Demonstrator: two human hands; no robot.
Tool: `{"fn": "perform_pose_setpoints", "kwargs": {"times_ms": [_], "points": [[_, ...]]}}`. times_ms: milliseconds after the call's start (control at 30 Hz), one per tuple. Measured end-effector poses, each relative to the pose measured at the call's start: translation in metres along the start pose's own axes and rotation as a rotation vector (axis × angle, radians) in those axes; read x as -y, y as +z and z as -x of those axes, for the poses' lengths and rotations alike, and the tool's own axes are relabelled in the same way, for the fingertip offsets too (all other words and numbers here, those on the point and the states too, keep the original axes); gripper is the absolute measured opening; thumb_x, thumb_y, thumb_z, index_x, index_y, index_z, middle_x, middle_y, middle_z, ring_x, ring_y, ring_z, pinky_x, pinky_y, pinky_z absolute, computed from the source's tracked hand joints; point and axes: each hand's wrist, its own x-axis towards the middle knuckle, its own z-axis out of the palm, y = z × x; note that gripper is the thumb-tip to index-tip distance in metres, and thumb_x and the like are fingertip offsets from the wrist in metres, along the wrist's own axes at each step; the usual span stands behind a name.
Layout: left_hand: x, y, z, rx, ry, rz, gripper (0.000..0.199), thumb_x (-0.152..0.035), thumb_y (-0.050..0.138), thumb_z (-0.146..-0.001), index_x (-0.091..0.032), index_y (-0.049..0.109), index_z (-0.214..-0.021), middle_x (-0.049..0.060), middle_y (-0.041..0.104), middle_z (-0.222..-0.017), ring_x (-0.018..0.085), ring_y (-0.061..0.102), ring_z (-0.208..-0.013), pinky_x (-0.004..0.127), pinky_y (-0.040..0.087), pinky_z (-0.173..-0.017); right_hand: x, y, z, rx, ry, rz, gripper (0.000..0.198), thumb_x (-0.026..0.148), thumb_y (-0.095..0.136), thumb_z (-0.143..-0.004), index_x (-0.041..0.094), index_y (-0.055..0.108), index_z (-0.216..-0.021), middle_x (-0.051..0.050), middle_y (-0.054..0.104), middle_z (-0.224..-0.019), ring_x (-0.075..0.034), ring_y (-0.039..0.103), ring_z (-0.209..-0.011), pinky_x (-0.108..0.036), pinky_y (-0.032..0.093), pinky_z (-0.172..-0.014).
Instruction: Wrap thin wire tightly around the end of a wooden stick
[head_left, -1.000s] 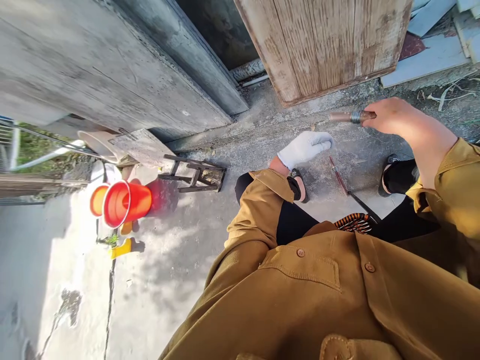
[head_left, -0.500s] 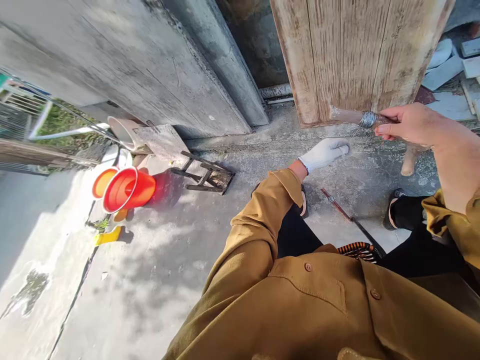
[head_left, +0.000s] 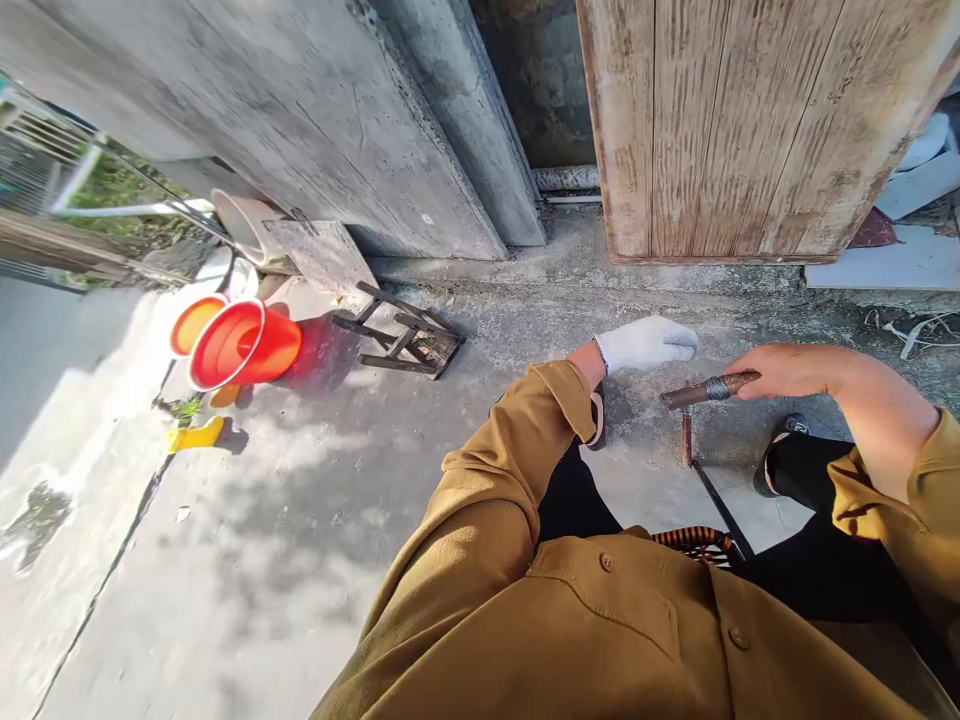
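Observation:
My right hand (head_left: 799,370), bare, is closed on the end of a short brown wooden stick (head_left: 679,398). Several turns of silver wire (head_left: 718,388) are wound round that stick close to my fingers. To the left of it my left hand (head_left: 646,343), in a white knitted glove, is closed with its fingertips pointing at the stick. A thin strand ran to this glove a moment ago; now the strand hardly shows. Below the stick, a thin reddish-brown rod (head_left: 687,440) joined to a black bar (head_left: 721,508) lies between my feet.
A small dark wooden stool (head_left: 409,335) lies on the concrete to the left. Farther left are a red bucket (head_left: 251,345) and a yellow boot-shaped thing (head_left: 196,436). Ahead, a wooden board (head_left: 739,140) leans by a grey wall (head_left: 322,130). White slabs (head_left: 892,262) lie at right.
My right hand has brought the stick lower and closer to me, turning it. The gloved left hand has come slightly nearer my body. My view has shifted a little.

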Motion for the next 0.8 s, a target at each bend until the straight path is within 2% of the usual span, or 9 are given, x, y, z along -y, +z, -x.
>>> {"fn": "perform_pose_setpoints", "kwargs": {"times_ms": [100, 167, 233, 300, 400, 533, 667, 733, 800], "points": [[0.004, 0.002, -0.001, -0.025, -0.022, 0.19, 0.018, -0.026, 0.064, -0.1, -0.013, 0.076, -0.097, 0.003, 0.076, -0.099, 0.016, 0.065, -0.097, 0.03, 0.051, -0.101, 0.01, 0.0, 0.011, 0.134, -0.078, -0.149, 0.047, 0.062, 0.079, -0.083, 0.029, 0.086, -0.115, -0.003, 0.077, -0.093, -0.024, 0.069, -0.084, -0.035, 0.049, -0.077], [0.007, 0.006, -0.002, -0.057, -0.051, 0.301, 0.017, -0.028, 0.069, -0.099, -0.012, 0.075, -0.097, 0.004, 0.076, -0.1, 0.017, 0.066, -0.098, 0.031, 0.052, -0.103, 0.017, -0.002, 0.019, 0.08, -0.1, -0.267, 0.053, 0.065, 0.077, -0.084, 0.027, 0.084, -0.12, -0.003, 0.075, -0.09, -0.022, 0.065, -0.08, -0.034, 0.048, -0.076], [0.011, 0.01, -0.003, -0.13, -0.104, 0.397, 0.016, -0.028, 0.071, -0.097, -0.013, 0.074, -0.094, 0.004, 0.076, -0.097, 0.015, 0.065, -0.091, 0.032, 0.054, -0.097, 0.021, -0.004, 0.025, -0.104, -0.09, -0.406, 0.052, 0.068, 0.074, -0.087, 0.022, 0.08, -0.111, -0.003, 0.069, -0.084, -0.018, 0.059, -0.073, -0.034, 0.046, -0.073], [0.013, 0.015, -0.001, -0.154, -0.143, 0.473, 0.017, -0.03, 0.071, -0.098, -0.014, 0.072, -0.094, 0.003, 0.073, -0.093, 0.013, 0.06, -0.079, 0.03, 0.053, -0.083, 0.023, -0.005, 0.028, -0.35, -0.104, -0.566, 0.051, 0.072, 0.07, -0.093, 0.02, 0.07, -0.096, -0.004, 0.065, -0.083, -0.015, 0.054, -0.07, -0.033, 0.045, -0.072], [0.011, 0.019, 0.005, -0.063, -0.111, 0.452, 0.027, -0.041, 0.069, -0.102, -0.014, 0.074, -0.099, 0.002, 0.069, -0.088, 0.011, 0.052, -0.069, 0.029, 0.047, -0.072, 0.018, -0.007, 0.028, -0.617, -0.082, -0.683, 0.047, 0.067, 0.067, -0.098, 0.02, 0.063, -0.093, -0.006, 0.067, -0.089, -0.016, 0.057, -0.076, -0.033, 0.048, -0.076], [0.0, 0.02, 0.015, -0.029, -0.026, 0.227, 0.028, -0.036, 0.062, -0.107, -0.014, 0.078, -0.102, 0.003, 0.074, -0.095, 0.013, 0.061, -0.084, 0.028, 0.049, -0.09, 0.009, -0.012, 0.018, -0.653, 0.189, -0.438, 0.034, 0.051, 0.058, -0.103, 0.019, 0.07, -0.106, -0.011, 0.076, -0.096, -0.022, 0.065, -0.084, -0.036, 0.051, -0.082], [-0.008, 0.021, 0.018, 0.05, 0.002, 0.03, 0.022, -0.026, 0.06, -0.106, -0.016, 0.08, -0.104, 0.003, 0.079, -0.104, 0.016, 0.067, -0.096, 0.026, 0.05, -0.097, 0.006, -0.012, 0.006, -0.578, 0.44, 0.006, 0.044, 0.051, 0.046, -0.109, 0.017, 0.07, -0.124, -0.021, 0.081, -0.116, -0.034, 0.072, -0.104, -0.041, 0.048, -0.084], [-0.009, 0.019, 0.017, 0.062, 0.023, -0.006, 0.023, -0.027, 0.059, -0.107, -0.016, 0.08, -0.105, 0.004, 0.08, -0.105, 0.016, 0.069, -0.098, 0.026, 0.051, -0.098, 0.006, -0.008, 0.0, -0.481, 0.46, 0.168, 0.048, 0.052, 0.043, -0.109, 0.017, 0.07, -0.128, -0.024, 0.08, -0.121, -0.037, 0.072, -0.107, -0.042, 0.046, -0.082], [-0.01, 0.015, 0.016, -0.001, 0.024, -0.021, 0.026, -0.027, 0.058, -0.108, -0.015, 0.08, -0.106, 0.005, 0.081, -0.108, 0.017, 0.07, -0.102, 0.026, 0.051, -0.101, 0.007, -0.001, -0.006, -0.344, 0.382, 0.203, 0.042, 0.051, 0.049, -0.106, 0.02, 0.074, -0.121, -0.019, 0.081, -0.117, -0.035, 0.073, -0.105, -0.04, 0.046, -0.082]]}}
